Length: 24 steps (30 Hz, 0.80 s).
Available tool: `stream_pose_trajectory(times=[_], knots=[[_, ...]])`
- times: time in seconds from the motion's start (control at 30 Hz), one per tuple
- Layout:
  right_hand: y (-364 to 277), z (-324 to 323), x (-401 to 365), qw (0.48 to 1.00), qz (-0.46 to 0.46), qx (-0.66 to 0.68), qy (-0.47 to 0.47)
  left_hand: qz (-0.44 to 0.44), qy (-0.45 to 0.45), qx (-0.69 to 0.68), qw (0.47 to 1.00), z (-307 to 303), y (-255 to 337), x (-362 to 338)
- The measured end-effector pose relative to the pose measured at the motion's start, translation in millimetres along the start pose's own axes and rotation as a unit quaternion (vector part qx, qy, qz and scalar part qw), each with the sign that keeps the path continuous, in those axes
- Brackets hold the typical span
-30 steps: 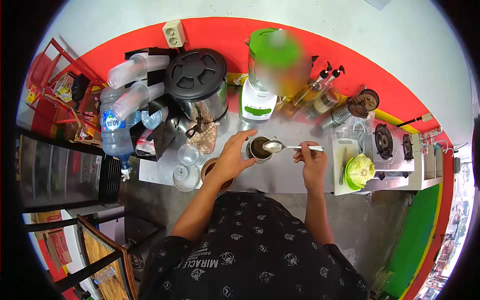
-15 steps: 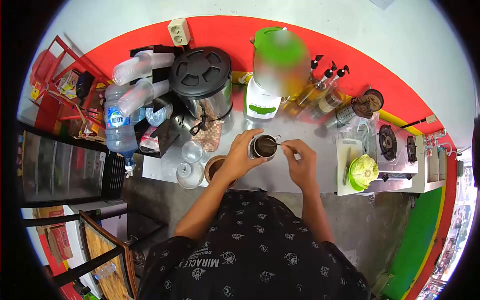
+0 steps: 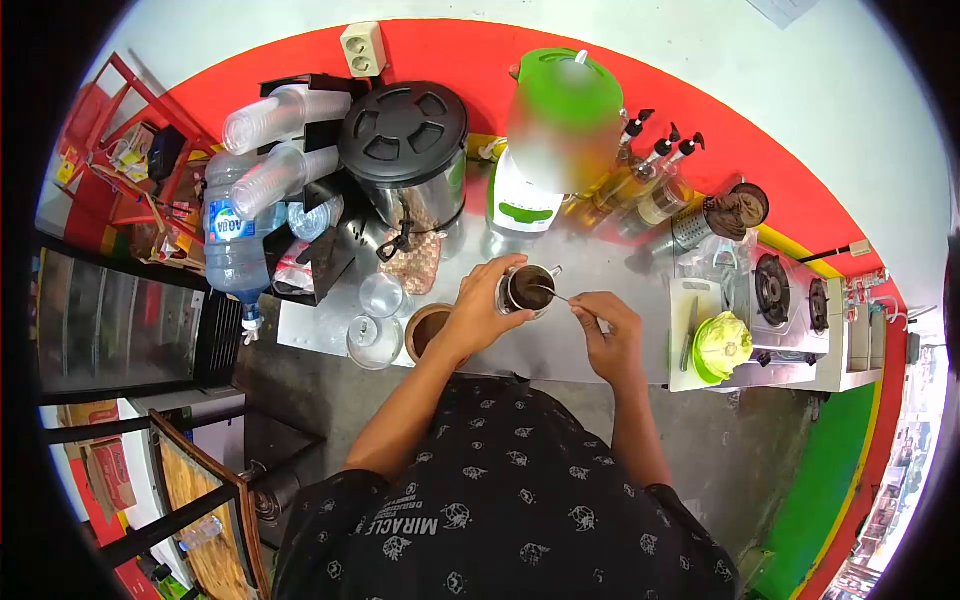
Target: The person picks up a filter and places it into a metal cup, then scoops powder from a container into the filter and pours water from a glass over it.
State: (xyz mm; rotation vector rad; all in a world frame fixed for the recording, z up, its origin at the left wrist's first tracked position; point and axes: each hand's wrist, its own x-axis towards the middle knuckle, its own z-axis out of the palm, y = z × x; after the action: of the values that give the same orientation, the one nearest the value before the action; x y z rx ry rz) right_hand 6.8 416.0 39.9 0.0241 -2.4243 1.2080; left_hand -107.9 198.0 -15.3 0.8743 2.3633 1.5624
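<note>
We see the left hand (image 3: 478, 308) curled round a metal cup (image 3: 527, 291), the fingers bent close against its near side and the thumb over the far side, so the hand grips it rather than lies flat. The cup stands upright on the steel counter (image 3: 552, 348), near its middle, and holds something dark. The right hand (image 3: 610, 335) is just to the right of the cup, its fingers drawn together and pinching the end of a spoon (image 3: 556, 296) between thumb and forefinger; the other fingers are folded in beneath. The spoon's long axis runs nearly level, left to right: its bowl end dips into the cup and its handle points right, towards the right hand. By the left wrist we find a round brown bowl (image 3: 428, 331), with two clear glasses (image 3: 380, 296) beside it. Behind the cup stands a blender (image 3: 522, 200), and well to the right a cabbage (image 3: 722, 343) lies on a cutting board (image 3: 688, 300).
</note>
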Motion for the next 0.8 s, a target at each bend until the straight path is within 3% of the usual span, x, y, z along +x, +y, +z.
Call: stream_pose_trajectory(times=[0.07,0.13,0.27,0.33,0.43,0.63,0.8], knots=[[3.2,1.4,4.7,1.000,0.012,0.009,-0.008,-0.011,-0.007,-0.010,1.000,0.6,-2.0,-0.6],[12.2,10.5,4.8,0.993,0.089,0.050,-0.051,-0.009,-0.008,-0.012,1.000,1.2,-1.6,-0.5],[11.0,24.5,1.6,0.993,0.094,0.074,0.000,-0.011,-0.010,-0.004,1.000,-1.4,-0.3,0.0],[5.3,24.1,1.2,0.999,-0.020,-0.005,0.028,-0.014,-0.006,-0.006,1.000,0.0,-0.1,-1.0],[5.4,23.1,1.2,0.991,-0.104,-0.078,0.007,-0.012,0.000,-0.003,1.000,1.1,-1.1,-1.1],[-0.2,19.3,-1.3,0.988,-0.128,-0.049,-0.074,-0.014,-0.002,-0.010,1.000,1.2,-2.8,-1.7],[-0.6,9.0,10.6,0.989,-0.121,-0.074,-0.047,-0.012,0.001,0.001,1.000,1.4,-1.3,-1.6]])
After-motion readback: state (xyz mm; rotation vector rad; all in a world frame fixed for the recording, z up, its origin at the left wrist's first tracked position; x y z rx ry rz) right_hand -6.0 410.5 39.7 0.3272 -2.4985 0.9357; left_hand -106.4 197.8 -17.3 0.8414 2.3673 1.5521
